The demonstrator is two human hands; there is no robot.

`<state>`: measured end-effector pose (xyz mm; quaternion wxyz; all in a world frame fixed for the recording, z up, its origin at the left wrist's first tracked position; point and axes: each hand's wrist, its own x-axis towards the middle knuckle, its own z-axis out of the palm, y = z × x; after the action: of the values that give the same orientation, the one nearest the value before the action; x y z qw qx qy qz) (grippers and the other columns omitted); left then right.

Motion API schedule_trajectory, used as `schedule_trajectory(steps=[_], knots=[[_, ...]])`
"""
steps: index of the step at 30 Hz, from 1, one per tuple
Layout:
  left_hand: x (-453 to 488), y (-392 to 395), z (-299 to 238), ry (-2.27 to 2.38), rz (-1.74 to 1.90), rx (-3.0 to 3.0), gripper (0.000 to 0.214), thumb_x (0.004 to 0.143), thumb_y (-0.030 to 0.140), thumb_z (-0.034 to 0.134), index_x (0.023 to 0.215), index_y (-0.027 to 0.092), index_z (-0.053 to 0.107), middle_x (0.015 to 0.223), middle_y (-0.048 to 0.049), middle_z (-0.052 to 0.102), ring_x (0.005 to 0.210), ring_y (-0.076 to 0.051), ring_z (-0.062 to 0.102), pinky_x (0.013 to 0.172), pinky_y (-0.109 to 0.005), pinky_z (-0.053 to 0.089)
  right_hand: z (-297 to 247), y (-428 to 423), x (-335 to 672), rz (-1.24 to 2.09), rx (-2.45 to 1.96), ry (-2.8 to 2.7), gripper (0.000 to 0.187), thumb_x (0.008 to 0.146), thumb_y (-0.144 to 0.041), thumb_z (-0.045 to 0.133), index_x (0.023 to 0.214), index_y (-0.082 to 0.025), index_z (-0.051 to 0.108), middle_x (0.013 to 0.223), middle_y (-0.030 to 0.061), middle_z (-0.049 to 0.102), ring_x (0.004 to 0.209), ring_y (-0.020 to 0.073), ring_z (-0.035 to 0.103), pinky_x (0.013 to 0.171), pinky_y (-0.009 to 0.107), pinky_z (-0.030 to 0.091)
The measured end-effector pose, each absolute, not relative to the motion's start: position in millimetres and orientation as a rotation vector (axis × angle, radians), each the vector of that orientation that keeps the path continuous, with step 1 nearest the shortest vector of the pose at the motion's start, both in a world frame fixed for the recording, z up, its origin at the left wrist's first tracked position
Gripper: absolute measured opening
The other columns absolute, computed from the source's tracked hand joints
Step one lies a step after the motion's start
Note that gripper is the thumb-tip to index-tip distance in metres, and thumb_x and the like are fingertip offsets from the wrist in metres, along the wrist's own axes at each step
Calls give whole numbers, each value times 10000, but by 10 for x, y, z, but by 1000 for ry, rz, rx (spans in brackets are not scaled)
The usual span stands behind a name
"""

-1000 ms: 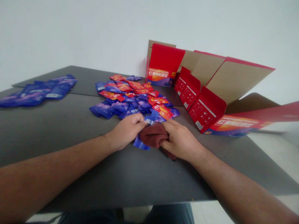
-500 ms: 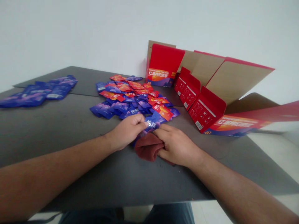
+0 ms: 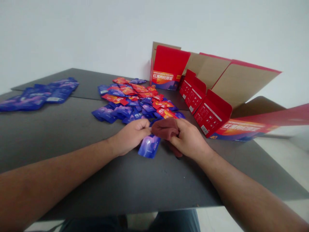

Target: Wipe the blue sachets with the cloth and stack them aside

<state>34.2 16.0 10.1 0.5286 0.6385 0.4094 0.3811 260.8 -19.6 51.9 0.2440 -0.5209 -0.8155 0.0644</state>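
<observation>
Between my hands, close to the front of the table, is a blue-purple sachet [image 3: 149, 147] whose lower part shows. My left hand [image 3: 131, 137] pinches its upper left edge between thumb and fingers. A folded reddish-brown cloth [image 3: 165, 128] is bunched in my right hand [image 3: 190, 138], and it covers the sachet's top. Just beyond my hands lies a loose pile of blue sachets [image 3: 106, 113] mixed with red-orange sachets [image 3: 138, 88].
Overlapping blue sachets [image 3: 40, 96] lie in a row at the left of the dark grey table [image 3: 116, 187]. Open red cartons with raised flaps stand at the back and right: one carton [image 3: 166, 75] by the wall, another carton [image 3: 238, 129] nearer me.
My right hand with the cloth has moved up and slightly right, from the sachet's lower part to its top. The sachet's lower part is now uncovered. My left hand keeps its place.
</observation>
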Motion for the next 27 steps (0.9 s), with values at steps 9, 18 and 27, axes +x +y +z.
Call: schedule_trajectory(steps=[9,18,27], knots=[[334,162,103,952,906,1553,303,901,390,650,751,197,471,673,38,477,596,-103,409,542,-223,312,513,-175,2625,183,-1410,-2217,264,841,-210,645,1100,-197,697,1053,76,728,979,245,662,842,362,490],[307,187,67,945,921,1484,324,907,367,678,742,193,460,661,42,451,574,-92,382,522,-212,296,481,-160,2651,272,-1355,-2217,170,831,-233,680,998,-209,698,978,60,726,910,232,666,791,350,509],[361,135,239,818,946,1007,163,947,269,632,862,193,514,687,29,526,531,-92,513,499,-187,453,506,-8,2769,993,-1044,-1674,430,863,-575,768,1088,-212,723,1095,66,787,1003,243,727,894,384,580]])
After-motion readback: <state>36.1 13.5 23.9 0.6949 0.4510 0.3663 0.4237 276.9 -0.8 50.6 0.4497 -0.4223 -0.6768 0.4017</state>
